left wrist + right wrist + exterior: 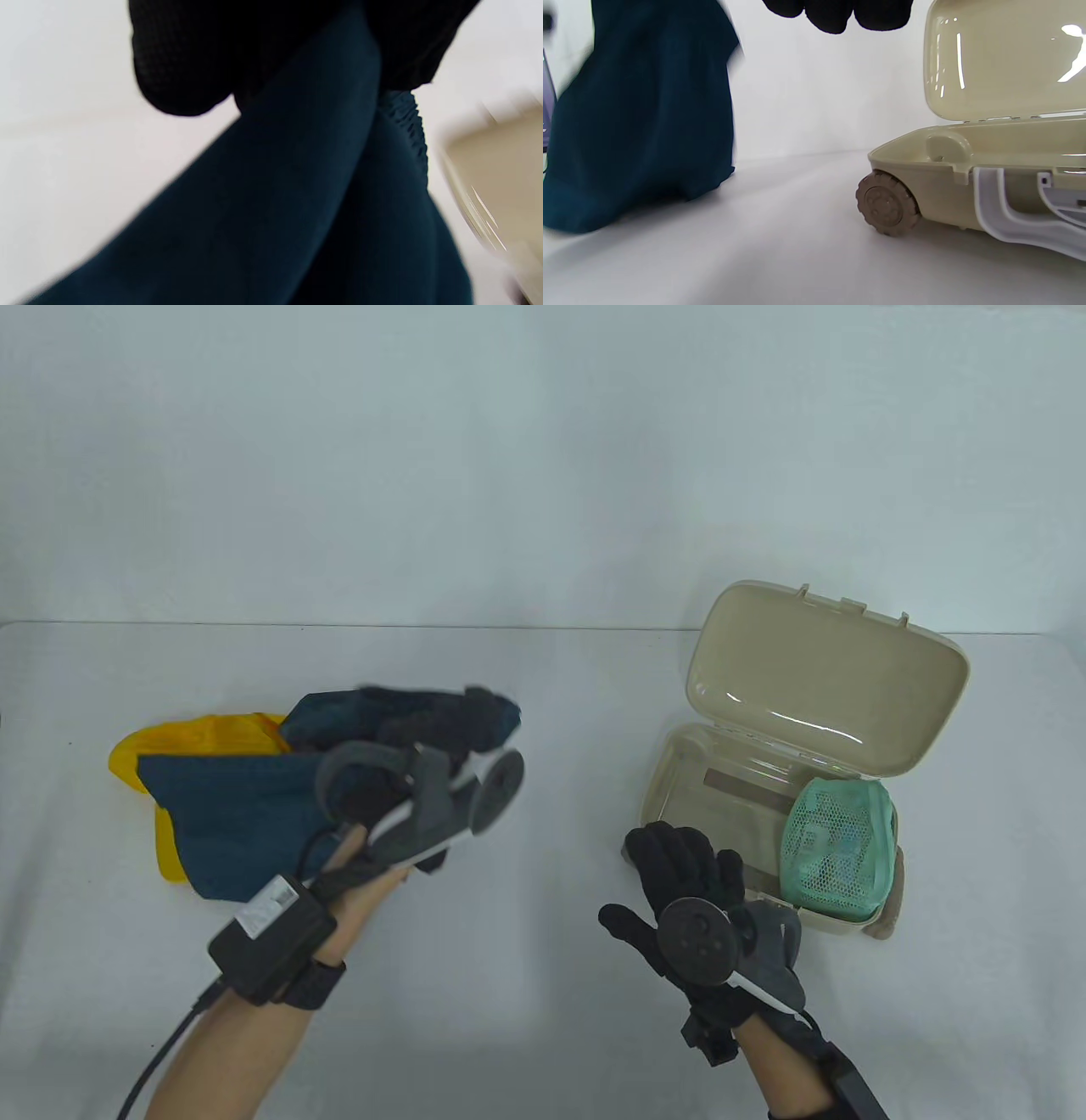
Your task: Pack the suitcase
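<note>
A small beige suitcase [670, 763] lies open on the right of the table, lid [827, 678] raised, with a green mesh pouch [836, 848] in its right half. My left hand [424, 729] grips a dark teal cloth [229, 814] and lifts one end of it; the cloth [297, 203] hangs down from my fingers [186, 63]. A yellow cloth [212, 734] lies under it. My right hand [679, 857] hovers with straight fingers at the suitcase's near left corner, holding nothing. The right wrist view shows the suitcase [967, 169], its wheel [887, 203] and the teal cloth [645, 118].
The table is white and a white wall stands behind it. A black cable [161, 1052] runs from my left wrist off the bottom edge. The suitcase's left half [721, 806] holds only a flat strap.
</note>
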{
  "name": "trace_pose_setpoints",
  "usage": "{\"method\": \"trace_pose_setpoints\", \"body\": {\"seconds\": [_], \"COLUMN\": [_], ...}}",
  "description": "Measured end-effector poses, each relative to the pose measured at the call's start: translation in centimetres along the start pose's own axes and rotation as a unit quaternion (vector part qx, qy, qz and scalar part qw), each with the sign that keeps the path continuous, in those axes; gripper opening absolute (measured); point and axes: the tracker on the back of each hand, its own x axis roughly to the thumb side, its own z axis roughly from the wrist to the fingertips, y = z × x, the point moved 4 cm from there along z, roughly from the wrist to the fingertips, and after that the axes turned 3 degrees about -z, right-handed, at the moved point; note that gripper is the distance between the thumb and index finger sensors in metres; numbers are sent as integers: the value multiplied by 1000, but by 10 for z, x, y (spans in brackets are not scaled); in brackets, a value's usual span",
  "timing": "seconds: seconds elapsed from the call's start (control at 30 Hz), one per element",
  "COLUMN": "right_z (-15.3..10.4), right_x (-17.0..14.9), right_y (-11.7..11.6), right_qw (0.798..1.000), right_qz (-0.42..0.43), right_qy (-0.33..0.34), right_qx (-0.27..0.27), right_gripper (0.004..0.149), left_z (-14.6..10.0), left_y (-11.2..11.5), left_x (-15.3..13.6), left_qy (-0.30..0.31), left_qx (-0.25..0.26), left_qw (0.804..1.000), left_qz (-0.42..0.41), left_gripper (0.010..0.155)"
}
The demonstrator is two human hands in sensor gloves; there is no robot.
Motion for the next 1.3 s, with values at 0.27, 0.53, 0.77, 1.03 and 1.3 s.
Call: {"method": "trace_pose_setpoints", "body": {"seconds": [0.27,0.53,0.77,1.03,1.3], "right_z": [0,-1,12,30,24], "right_x": [-6,-15,8,60,67], "right_y": [5,9,6,-49,-104], "right_qw": [1000,999,999,972,941], "right_qz": [1,13,30,-78,-159], "right_qy": [-15,-31,10,115,158], "right_qx": [-13,-19,29,190,253], "right_gripper": [85,84,83,75,69], "left_z": [-45,-60,-61,-81,-102], "left_y": [107,104,71,85,122], "left_x": [116,95,-26,-124,-168], "left_qy": [164,196,69,-38,-103], "left_qx": [-264,-367,-270,-218,-262], "left_qw": [942,882,945,970,958], "left_qz": [-125,-219,-174,-96,-56], "left_gripper": [65,73,73,71,74]}}
